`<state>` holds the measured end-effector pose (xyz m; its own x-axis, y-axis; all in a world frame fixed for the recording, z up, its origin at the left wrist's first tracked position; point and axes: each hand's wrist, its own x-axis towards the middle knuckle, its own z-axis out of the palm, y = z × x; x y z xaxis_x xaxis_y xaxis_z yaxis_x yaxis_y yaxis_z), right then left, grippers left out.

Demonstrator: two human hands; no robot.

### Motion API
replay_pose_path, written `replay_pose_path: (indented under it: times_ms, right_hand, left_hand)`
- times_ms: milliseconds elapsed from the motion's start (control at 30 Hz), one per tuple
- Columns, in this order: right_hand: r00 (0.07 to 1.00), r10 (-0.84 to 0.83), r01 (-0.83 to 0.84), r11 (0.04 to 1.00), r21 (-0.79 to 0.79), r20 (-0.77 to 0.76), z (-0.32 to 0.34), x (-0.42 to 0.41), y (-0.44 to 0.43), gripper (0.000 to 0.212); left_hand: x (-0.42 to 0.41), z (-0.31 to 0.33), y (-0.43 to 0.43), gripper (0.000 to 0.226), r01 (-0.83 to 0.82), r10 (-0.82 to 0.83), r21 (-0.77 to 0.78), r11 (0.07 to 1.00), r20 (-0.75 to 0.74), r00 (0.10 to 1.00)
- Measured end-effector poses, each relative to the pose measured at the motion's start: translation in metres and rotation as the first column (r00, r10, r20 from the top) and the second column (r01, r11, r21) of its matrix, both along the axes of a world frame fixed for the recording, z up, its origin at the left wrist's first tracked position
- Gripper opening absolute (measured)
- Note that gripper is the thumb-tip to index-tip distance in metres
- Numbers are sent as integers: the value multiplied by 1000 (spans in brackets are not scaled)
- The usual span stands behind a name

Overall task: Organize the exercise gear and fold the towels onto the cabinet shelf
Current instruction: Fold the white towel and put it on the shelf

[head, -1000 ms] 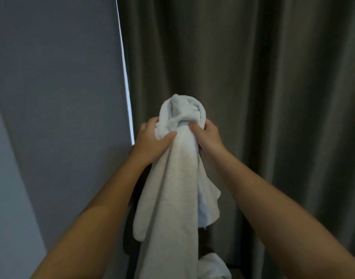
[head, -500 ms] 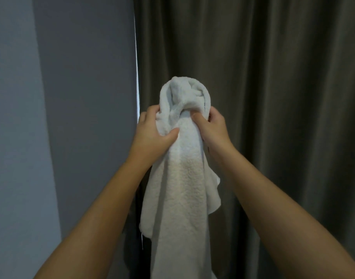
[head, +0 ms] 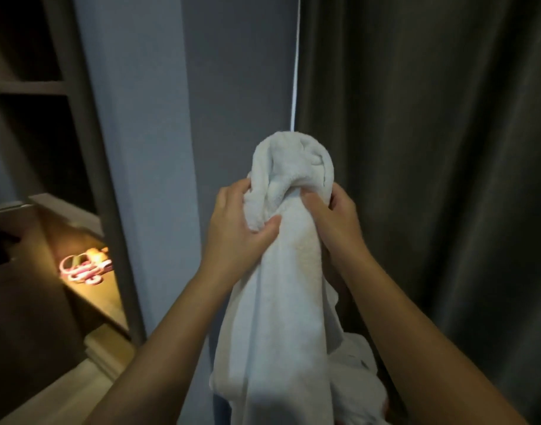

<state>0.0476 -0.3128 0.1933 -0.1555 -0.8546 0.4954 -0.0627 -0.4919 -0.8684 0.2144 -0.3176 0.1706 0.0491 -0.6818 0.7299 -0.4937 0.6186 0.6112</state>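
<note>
Change vs a second ago: the view swings left. The curtain (head: 431, 179) filled most of the frame before; now the grey wall (head: 232, 87) sits centre and the cabinet (head: 79, 148) comes into view at far left. Its lit shelf (head: 94, 299) holds some pink looped gear (head: 82, 269), too blurred to identify.

Grip is unchanged. The left hand (head: 235, 234) and right hand (head: 333, 222) both clutch the towel (head: 281, 302) just under its bunched top, thumbs on the near face and fingers wrapped behind. The hands are close together, with the wad poking up between them. The rest of the towel hangs straight down between the forearms, in the air and well apart from the shelf.

White cloth (head: 361, 391) lower right: can't tell if it's the same towel or a second one.

Read: the person is turning toward the cabinet, but the towel isn't folded yet. It's still a bunch and needs spreading by its corners first.
</note>
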Motion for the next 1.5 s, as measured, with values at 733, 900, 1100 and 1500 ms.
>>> replay_pose_path:
  times_ms: [733, 900, 1100, 1500]
  right_hand:
    - [917, 387, -398, 878, 266, 95, -153, 360, -88, 41]
    - [888, 449, -457, 835, 307, 101, -170, 414, -122, 25]
    - [857, 513, -495, 796, 347, 47, -198, 485, -192, 31]
    - [823, 567, -469, 699, 539, -20, -234, 630, -333, 34]
  left_hand:
    - [332, -145, -21, 50, -449, 474, 278, 849, -28, 880]
    - [379, -166, -50, 44, -505, 537, 286, 814, -41, 843]
    - [447, -198, -110, 44, -530, 575, 337, 778, -43, 817]
    - [601, -221, -245, 48, -484, 515, 479, 732, 76, 854]
